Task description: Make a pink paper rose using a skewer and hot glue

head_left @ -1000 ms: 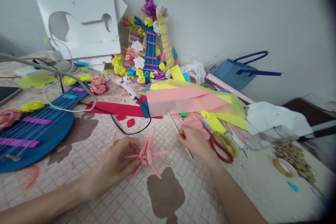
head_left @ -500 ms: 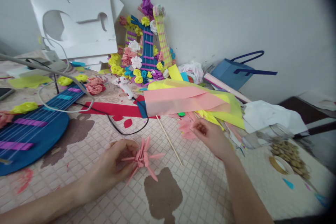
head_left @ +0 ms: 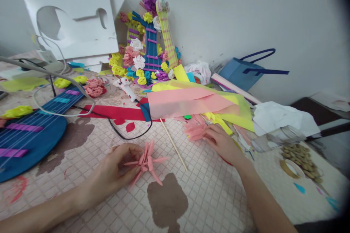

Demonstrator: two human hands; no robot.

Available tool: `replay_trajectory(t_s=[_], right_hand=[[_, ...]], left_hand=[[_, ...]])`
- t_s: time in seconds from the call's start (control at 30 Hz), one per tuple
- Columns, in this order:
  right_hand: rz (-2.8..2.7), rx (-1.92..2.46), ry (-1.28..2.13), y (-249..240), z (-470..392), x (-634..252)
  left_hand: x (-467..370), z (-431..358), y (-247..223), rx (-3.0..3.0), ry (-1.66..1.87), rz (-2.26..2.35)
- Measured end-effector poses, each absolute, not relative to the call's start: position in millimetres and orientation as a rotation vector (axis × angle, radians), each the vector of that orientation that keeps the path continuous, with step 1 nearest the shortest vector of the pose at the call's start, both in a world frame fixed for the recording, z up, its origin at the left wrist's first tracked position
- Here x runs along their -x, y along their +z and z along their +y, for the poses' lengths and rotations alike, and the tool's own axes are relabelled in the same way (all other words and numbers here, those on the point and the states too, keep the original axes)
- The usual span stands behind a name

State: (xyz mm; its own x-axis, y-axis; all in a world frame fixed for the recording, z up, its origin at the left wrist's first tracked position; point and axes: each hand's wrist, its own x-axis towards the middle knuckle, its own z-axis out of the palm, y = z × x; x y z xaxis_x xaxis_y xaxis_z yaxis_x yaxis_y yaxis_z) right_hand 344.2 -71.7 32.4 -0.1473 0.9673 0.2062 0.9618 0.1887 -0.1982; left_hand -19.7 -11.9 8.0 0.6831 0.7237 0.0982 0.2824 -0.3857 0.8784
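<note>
Left hand [head_left: 115,173] holds pink flower [head_left: 146,162], seemingly pinched.

You have 2 bare arms in view, both uncovered from the wrist back to the frame edge: no sleeve, cuff, watch, bracelet or glove shows on either. Your left hand [head_left: 115,173] sits at about 8 o'clock from the picture's centre, your right hand [head_left: 222,143] at about 4 o'clock. No ring can be made out on any finger. Your fingernails look short and unpainted, though they are small and slightly blurred.
</note>
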Motion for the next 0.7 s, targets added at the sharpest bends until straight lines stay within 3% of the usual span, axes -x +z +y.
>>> replay_trajectory(t_s=[0.7], right_hand=[[-2.279, 1.684, 0.160, 29, -36, -356]], left_hand=[[20, -10, 6, -2.000, 0.595, 0.796]])
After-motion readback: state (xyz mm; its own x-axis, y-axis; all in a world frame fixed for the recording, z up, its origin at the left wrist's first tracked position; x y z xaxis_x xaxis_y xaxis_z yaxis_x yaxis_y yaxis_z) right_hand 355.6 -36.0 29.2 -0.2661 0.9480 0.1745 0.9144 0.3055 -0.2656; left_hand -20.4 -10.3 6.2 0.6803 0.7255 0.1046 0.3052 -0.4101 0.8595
